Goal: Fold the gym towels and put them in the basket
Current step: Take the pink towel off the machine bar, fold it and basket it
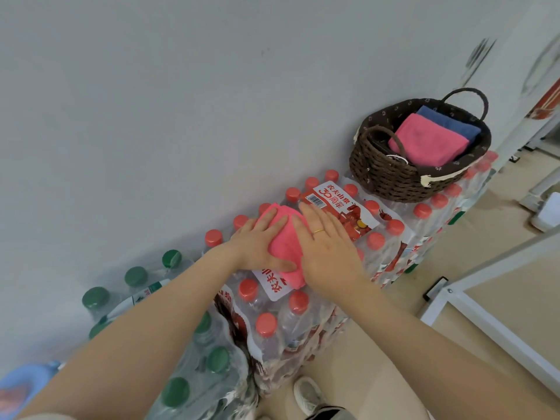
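Pink terry cloth, a small folded gym towel (286, 242), lies on top of a shrink-wrapped pack of red-capped water bottles (306, 301) standing against the grey wall (181, 101). Both hands are spread flat on it, palms down: the left hand (260, 242) covers its left side with the thumb tucked along the near edge, while the right hand (328, 247), wearing a thin gold ring (318, 231), presses its right side. Further along, on another red-capped pack, sits a dark brown woven basket with two loop handles (391, 177); inside it a folded pink towel (427, 139) lies over a folded blue towel (448, 121). Green-capped bottles (133, 286) stand at the lower left.
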